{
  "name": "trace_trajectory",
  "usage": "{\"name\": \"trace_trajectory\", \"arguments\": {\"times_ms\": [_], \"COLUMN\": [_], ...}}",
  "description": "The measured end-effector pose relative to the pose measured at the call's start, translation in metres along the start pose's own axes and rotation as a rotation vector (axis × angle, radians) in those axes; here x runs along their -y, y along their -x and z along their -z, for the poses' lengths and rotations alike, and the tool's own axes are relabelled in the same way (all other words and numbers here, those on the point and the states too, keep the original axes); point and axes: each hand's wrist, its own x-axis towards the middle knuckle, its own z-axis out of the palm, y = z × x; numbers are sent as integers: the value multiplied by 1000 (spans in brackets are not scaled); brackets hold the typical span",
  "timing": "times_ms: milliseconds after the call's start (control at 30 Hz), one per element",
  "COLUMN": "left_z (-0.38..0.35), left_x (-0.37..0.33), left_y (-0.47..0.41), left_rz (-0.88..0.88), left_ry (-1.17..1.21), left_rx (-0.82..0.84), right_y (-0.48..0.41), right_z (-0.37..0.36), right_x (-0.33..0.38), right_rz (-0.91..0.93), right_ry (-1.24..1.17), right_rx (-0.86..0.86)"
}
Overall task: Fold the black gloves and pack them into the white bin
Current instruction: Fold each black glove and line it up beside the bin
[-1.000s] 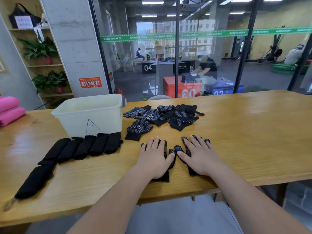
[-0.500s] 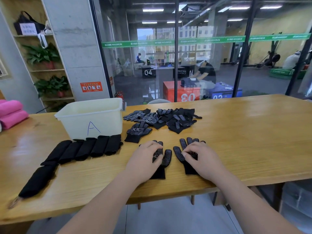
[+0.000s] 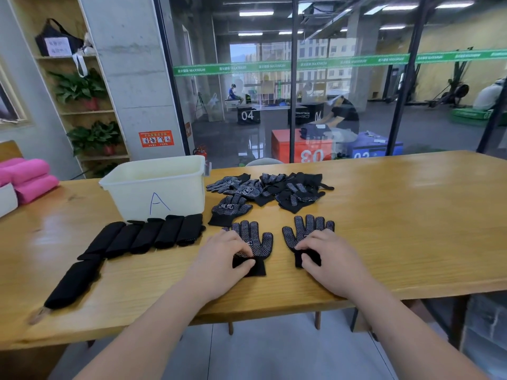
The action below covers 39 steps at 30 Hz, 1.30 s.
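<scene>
On one table (image 3: 411, 229), left hand (image 3: 219, 259) is pinching one glove (image 3: 255, 239), right hand (image 3: 326, 259) another glove (image 3: 310, 229), six folded bundles (image 3: 145, 238) lying beside one white bin (image 3: 156, 187).

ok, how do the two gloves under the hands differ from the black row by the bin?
The two gloves lie flat, fingers splayed, dots up; the row is folded into oblongs. Left hand and right hand grip the two gloves' cuffs; the row lies untouched. Both are black.

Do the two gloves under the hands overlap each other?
No, the left glove and the right glove lie side by side with bare table between them.
</scene>
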Motion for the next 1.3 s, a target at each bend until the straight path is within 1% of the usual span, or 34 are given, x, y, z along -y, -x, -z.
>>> {"name": "trace_trajectory", "arguments": {"times_ms": [133,233,300,367,433,500,567,633,700,767,900,1000,1033,1133,1233,1300], "left_z": [-1,-1,-1,0,1,1,-6,-18,-30,-35,-33,-34,-36,-38,-41,-41], "left_x": [-3,-6,-8,-14,-23,-37,-51,-63,-71,-72,-52,-28,-22,-15,-16,-18], "left_y": [-1,-4,-7,-12,-20,-28,-37,-45,-49,-51,-54,-54,-53,-50,-50,-50], "left_rz": [69,94,124,179,241,291,293,268,230,187,126,14,-9,-13,-35,-51], "left_ry": [64,64,38,50,171,343,469,522,495,457,395,154,108,78,57,32], "left_rx": [76,63,24,-66,-160,-179,-143,-56,65,115,6,-69,-91,-143,-138,-110], "right_y": [1,1,0,-1,-2,-2,-3,-3,-3,-3,-4,-5,-5,-6,-10,-16], "right_z": [0,1,1,2,3,4,4,4,3,-1,-5,-2,-2,0,4,9], "right_x": [1,2,3,2,1,-1,-2,-3,-5,-9,-14,-13,-13,-14,-16,-16], "right_rz": [11,7,0,-11,-26,-38,-30,-15,-10,-11,-23,-40,-57,-137,-190,-205], "right_ry": [10,4,-3,-23,-72,-165,-259,-302,-289,-269,-294,-352,-374,-463,-584,-613], "right_rx": [9,22,30,15,-10,-22,-17,17,52,57,50,18,2,-18,-38,-48]}}
